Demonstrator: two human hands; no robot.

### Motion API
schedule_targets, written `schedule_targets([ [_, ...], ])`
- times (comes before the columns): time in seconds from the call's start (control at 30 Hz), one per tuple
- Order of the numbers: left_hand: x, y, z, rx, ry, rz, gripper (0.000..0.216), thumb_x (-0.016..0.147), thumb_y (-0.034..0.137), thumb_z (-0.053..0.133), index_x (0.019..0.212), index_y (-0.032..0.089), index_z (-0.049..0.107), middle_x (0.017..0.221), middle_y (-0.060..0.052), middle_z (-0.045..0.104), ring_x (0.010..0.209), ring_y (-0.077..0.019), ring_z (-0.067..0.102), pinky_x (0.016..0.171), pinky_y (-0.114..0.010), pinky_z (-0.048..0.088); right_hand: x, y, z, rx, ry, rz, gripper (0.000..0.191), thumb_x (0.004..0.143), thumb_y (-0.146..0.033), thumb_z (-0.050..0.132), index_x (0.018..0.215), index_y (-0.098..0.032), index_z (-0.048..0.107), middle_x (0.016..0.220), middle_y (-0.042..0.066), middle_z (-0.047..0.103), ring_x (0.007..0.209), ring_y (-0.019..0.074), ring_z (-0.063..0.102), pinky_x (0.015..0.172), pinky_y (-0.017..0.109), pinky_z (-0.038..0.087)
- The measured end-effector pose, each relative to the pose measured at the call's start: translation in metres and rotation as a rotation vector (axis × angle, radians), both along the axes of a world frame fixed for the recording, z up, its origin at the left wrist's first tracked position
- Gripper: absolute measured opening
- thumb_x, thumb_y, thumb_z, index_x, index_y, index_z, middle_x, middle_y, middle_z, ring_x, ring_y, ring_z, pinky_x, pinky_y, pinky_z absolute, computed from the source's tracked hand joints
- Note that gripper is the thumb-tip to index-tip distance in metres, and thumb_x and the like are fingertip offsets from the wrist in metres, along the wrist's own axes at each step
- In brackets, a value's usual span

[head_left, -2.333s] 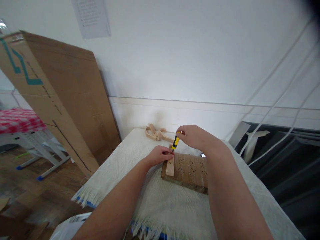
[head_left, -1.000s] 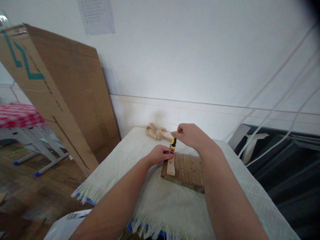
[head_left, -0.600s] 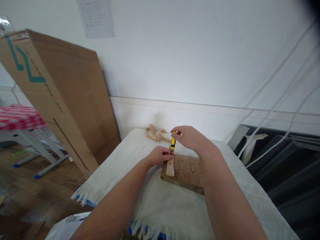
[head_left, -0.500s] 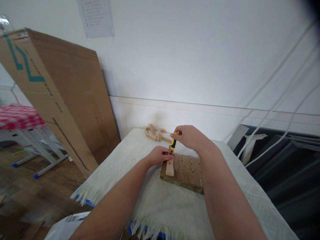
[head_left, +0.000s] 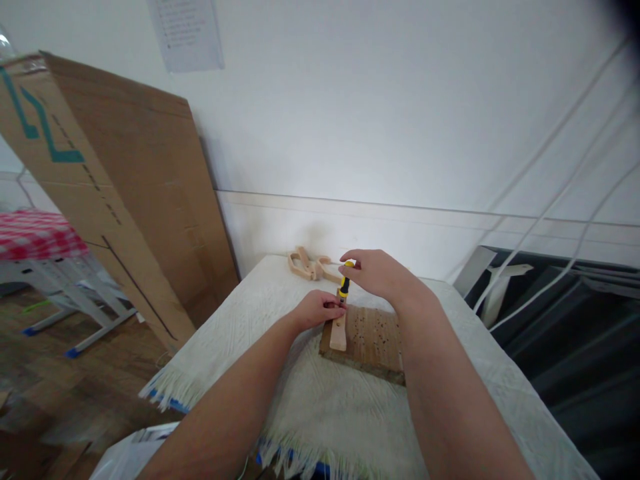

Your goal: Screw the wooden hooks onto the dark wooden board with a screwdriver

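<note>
A yellow-and-black screwdriver (head_left: 345, 287) stands nearly upright over a pale, shaped wooden piece (head_left: 339, 337). My right hand (head_left: 373, 270) has its thumb and fingers round the top of the handle. Down at the tool's lower end, my left hand (head_left: 317, 309) is closed, thumb and fingers on the pale piece beside the tip. The fingers hide the tip and whatever it meets. Under the pale piece lies a thick brown wooden board (head_left: 373, 343), its top pitted with many small holes. One hole shows in the pale piece, just in front of my left thumb.
More shaped wooden parts (head_left: 306, 265) lie at the back of the table, whose cover is a white fringed cloth (head_left: 235, 340). A wall rises right behind. To the left stands a tall cardboard box (head_left: 150, 187); dark folded material (head_left: 560, 340) and white cables are at the right.
The view has shifted slightly. My right fingers have moved a little on the screwdriver's handle, and the tool stands a bit straighter. My left hand stays in place on the pale piece.
</note>
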State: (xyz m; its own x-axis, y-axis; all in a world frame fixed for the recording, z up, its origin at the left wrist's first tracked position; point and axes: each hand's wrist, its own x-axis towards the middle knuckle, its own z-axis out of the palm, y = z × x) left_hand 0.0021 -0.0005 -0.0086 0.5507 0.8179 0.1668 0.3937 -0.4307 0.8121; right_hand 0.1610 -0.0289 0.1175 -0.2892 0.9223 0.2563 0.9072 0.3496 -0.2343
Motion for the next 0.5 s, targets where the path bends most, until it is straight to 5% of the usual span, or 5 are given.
schedule_targets([
  [0.27, 0.0002, 0.0005, -0.0025, -0.032, -0.007, 0.007, 0.032, 0.072, 0.037, 0.058, 0.085, 0.011, 0.069, 0.054, 0.004, 0.043, 0.051, -0.0073, 0.033, 0.048, -0.02, 0.023, 0.0004, 0.0014, 0.0014, -0.047, -0.067, 0.017, 0.033, 0.078, -0.026, 0.043, 0.101, -0.02, 0.065, 0.096, 0.009, 0.068, 0.083, 0.0208, 0.061, 0.068, 0.028, 0.041],
  [0.5, -0.0004, 0.0029, -0.0064, -0.019, 0.008, 0.011, 0.032, 0.073, 0.038, 0.057, 0.087, 0.012, 0.069, 0.056, 0.004, 0.045, 0.053, -0.0077, 0.036, 0.05, -0.02, 0.024, -0.0012, -0.002, 0.0029, -0.074, -0.098, -0.073, 0.039, 0.078, -0.05, 0.044, 0.08, -0.017, 0.066, 0.082, 0.011, 0.068, 0.071, 0.0204, 0.06, 0.057, 0.027, 0.038],
])
